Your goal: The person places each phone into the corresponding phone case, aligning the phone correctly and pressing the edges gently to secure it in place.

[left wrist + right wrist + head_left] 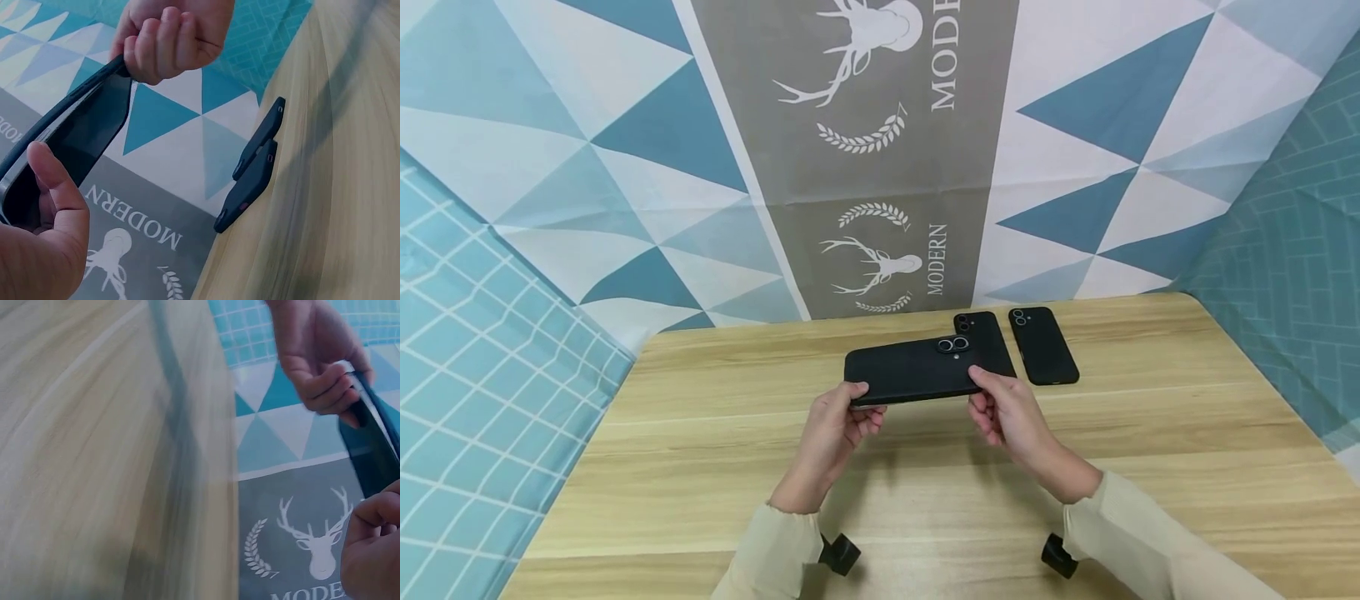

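A black smartphone in a black case is held sideways above the table, its back with two camera rings facing up. My left hand pinches its left end, thumb on the top face and fingers curled beneath. At the other end my right hand grips the near corner, thumb pressed on the back below the cameras. From the left wrist view the glossy dark underside shows, with the case wall along its edge. A pale strip of edge appears by the left fingers in the head view.
Two more black phone-shaped pieces with camera openings lie at the back of the wooden table: one partly behind the held phone, another to its right. A patterned cloth rises behind the table. Black wrist-worn devices sit at both sleeves.
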